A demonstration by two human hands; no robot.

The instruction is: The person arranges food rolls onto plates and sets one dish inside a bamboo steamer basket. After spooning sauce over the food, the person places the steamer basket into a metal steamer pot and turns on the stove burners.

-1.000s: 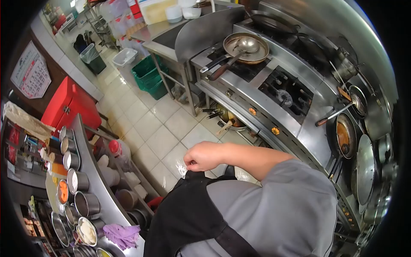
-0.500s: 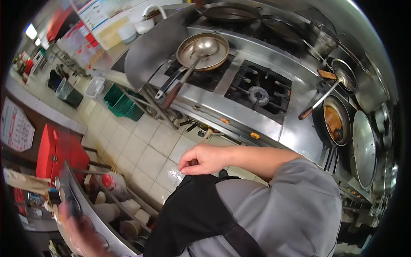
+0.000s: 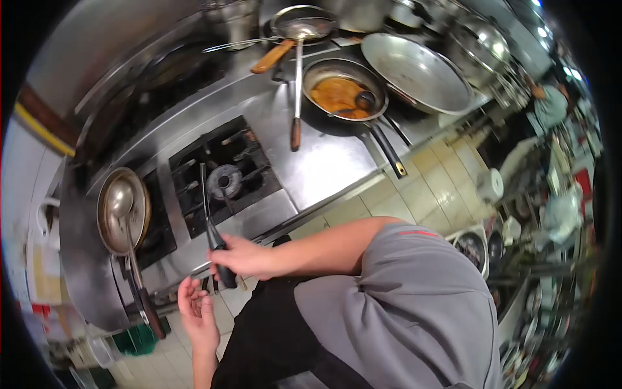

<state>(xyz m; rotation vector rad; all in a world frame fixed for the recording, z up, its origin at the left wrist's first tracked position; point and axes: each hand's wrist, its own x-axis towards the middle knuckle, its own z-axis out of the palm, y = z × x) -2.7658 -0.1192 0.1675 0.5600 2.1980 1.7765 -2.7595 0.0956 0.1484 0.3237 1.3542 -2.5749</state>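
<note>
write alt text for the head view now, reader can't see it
A person's right hand holds a long black lighter-like tool pointing toward a stove burner; the left hand is loosely curled nearby. A ladle rests in a pan on the left; a skillet on the right holds orange-brown liquid.

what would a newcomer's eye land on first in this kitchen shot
Probably the vivid orange food in the black-handled pan, upper centre. Next, the long black lighter-like tool in the right hand, pointing over the burner left of centre. The left hand is loosely open, just below.
</note>
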